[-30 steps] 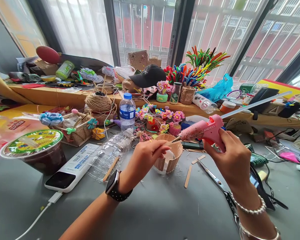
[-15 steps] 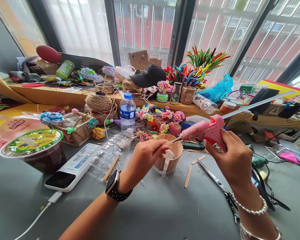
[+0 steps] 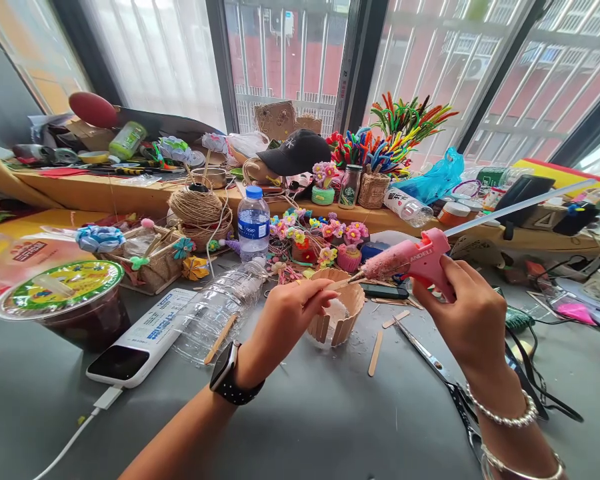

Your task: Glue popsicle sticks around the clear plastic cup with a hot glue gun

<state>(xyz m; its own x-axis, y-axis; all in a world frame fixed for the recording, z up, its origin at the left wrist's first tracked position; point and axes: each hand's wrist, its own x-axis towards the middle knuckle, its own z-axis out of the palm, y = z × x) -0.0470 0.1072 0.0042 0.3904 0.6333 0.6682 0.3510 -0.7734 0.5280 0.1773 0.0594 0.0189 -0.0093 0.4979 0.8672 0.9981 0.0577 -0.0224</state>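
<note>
Left hand (image 3: 293, 313): pinched shut on wooden stick (image 3: 336, 285). Right hand (image 3: 463, 313): fist closed around pink glue gun (image 3: 410, 259), nozzle touching stick, above stick basket (image 3: 341, 312) mid-worktop.

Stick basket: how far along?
Done: the stick basket on the table has most of its wall up. In hand: left hand holds a wooden stick; right hand puts the glue gun nozzle to it. Left: a front gap, loose sticks lying unglued.

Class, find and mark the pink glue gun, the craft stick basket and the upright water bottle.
pink glue gun (image 3: 423, 257), head view, on its body.
craft stick basket (image 3: 347, 317), head view, on its wall.
upright water bottle (image 3: 253, 227), head view, on its label.
</note>
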